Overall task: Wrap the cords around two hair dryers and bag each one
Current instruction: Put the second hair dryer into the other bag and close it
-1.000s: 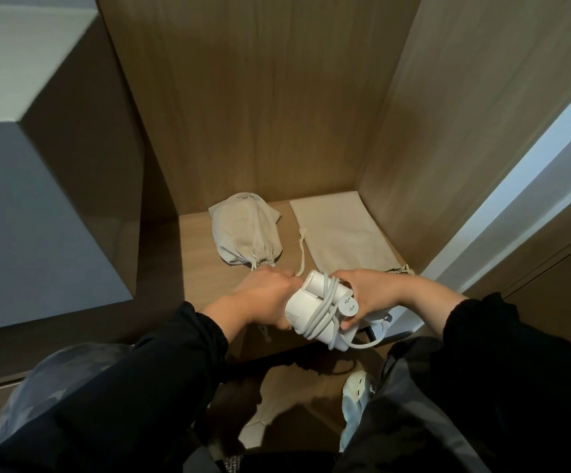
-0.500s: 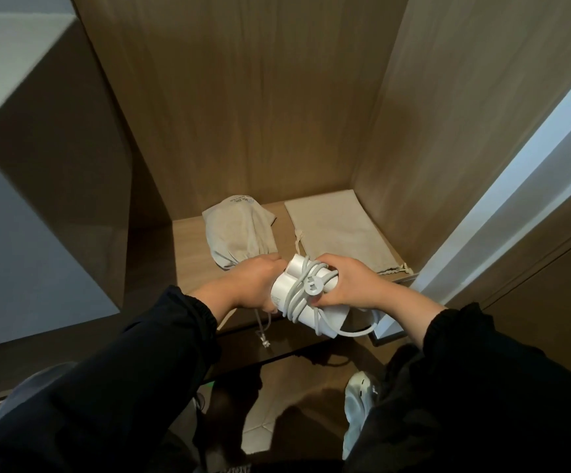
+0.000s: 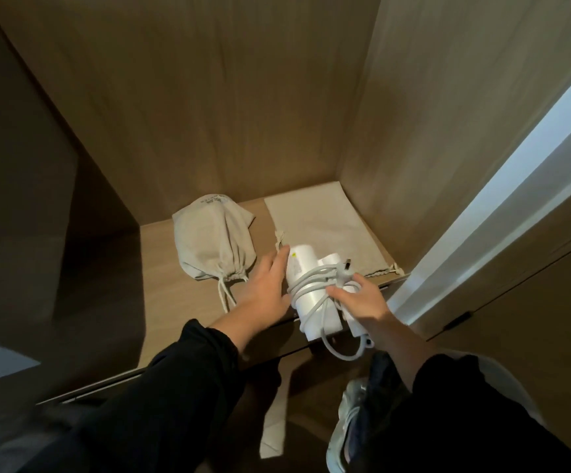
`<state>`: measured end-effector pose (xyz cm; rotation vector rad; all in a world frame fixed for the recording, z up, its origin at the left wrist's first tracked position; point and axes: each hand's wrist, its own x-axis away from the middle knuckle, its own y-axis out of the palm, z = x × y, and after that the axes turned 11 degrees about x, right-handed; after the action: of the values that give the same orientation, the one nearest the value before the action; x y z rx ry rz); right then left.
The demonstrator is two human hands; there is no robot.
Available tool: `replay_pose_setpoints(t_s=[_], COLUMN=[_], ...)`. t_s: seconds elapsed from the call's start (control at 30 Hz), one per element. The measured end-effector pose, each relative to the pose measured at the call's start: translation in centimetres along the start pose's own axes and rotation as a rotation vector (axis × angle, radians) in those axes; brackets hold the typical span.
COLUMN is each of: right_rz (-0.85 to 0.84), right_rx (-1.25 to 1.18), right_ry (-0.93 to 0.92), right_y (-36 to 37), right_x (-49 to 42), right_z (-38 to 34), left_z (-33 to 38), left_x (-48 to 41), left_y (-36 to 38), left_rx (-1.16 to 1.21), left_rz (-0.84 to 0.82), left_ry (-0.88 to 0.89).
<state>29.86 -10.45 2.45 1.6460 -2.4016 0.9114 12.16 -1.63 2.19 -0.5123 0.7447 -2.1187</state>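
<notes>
The right grip [image 3: 359, 298] is curled onto the white plastic hair dryer [image 3: 302, 264], pinching the pale wound cord [image 3: 314, 275] against it; the left grip [image 3: 263, 285] is spread flat against the barrel's left side. The dryer is held at the wooden shelf's [image 3: 181, 302] front edge, its nose over the flat beige drawstring bag [image 3: 321, 223]. Wrapping is judged finished; bagging comes next, so that bag's mouth must be opened. A filled beige drawstring bag [image 3: 214, 240] is seen just left

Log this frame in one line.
left hand: flat against hair dryer | right hand: grips hair dryer | cord: wound on | filled bag: shelf, left | flat bag: behind dryer
</notes>
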Motion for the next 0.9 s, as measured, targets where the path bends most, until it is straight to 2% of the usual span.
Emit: replay_pose_setpoints(t_s=[0.07,0.13,0.23,0.37,0.53,0.7,0.8,0.9], right_rz=[0.021,0.099,0.184,0.220,0.177,0.188,0.157,0.113], right_rx=[-0.142,-0.216,-0.191,-0.123,-0.018,-0.149,-0.146,-0.161], right_ry=[0.077,0.114,0.111,0.150,0.196,0.277,0.290,0.263], right_y=[-1.2,-2.3,-3.7,-5.0,-5.9,-6.5,-6.7,-6.7], right_x=[-0.7,-1.5,-3.1,-4.7,-5.1,-4.7,-4.7,-4.7], right_z=[0.9,1.5,2.3,3.3,3.9,3.9,3.3,3.0], left_z=[0.1,-0.1,-0.5,-0.3,0.2,1.0,1.1,1.1], left_x=[-0.8,-1.7,-3.2,-5.4,-7.2,-8.5,-8.5,-8.0], left_y=[1.6,3.1,4.4,5.8,7.9,8.8,8.3,7.1], left_rx=[0.084,0.022,-0.130,-0.205,-0.361,-0.496,-0.464,-0.329], left_rz=[-0.010,-0.065,-0.130,-0.155,-0.192,-0.167,-0.163,-0.084], left_ry=[-0.102,-0.158,-0.134,-0.114,-0.106,-0.123,-0.150,-0.199])
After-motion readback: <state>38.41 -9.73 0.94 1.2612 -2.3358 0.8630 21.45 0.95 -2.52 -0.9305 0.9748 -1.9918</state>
